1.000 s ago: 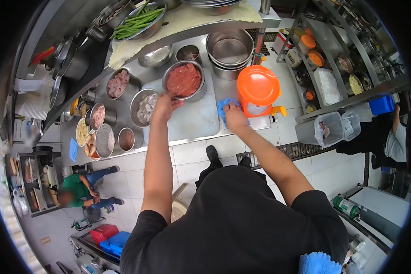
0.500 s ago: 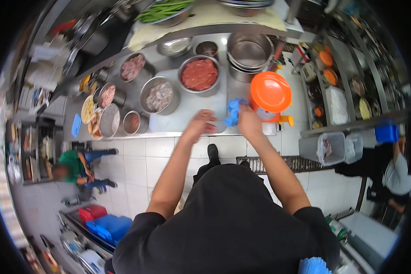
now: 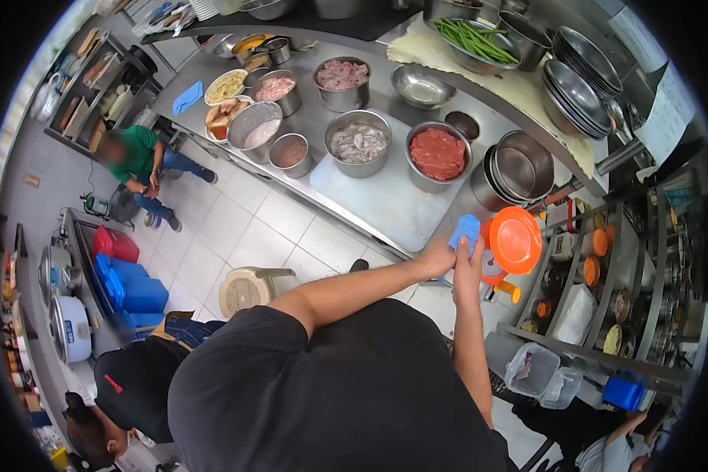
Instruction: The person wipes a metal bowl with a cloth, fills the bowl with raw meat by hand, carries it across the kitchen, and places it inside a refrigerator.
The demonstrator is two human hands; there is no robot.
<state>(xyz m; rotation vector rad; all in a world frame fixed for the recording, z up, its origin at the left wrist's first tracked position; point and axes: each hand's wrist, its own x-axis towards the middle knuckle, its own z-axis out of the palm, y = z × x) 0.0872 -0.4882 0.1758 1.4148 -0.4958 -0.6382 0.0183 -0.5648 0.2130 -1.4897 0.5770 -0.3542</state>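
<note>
My right hand (image 3: 468, 271) grips a folded blue cloth (image 3: 466, 230) at the front edge of the counter. Pressed against it from the left, my left hand (image 3: 436, 259) is also closed on the cloth's lower part; some of its fingers are hidden. Just right of the hands is an orange round lid or dish (image 3: 517, 240) above an orange container with a yellow handle (image 3: 508, 292). To the left lies a white cutting board (image 3: 385, 208). A steel bowl of red meat (image 3: 439, 154) and a steel bowl of greyish seafood-like pieces (image 3: 359, 144) stand at its far side.
Stacked steel pots (image 3: 525, 167) stand behind the orange lid. More bowls of meat (image 3: 343, 76) line the counter leftward. A raised shelf holds green beans (image 3: 476, 43). On the floor is a beige stool (image 3: 245, 291); a person in green (image 3: 138, 153) sits leftward, others stand nearby.
My left hand has moved right from over the board to join my right hand at the blue cloth. The cloth is lifted and more compactly folded. My view has turned left.
</note>
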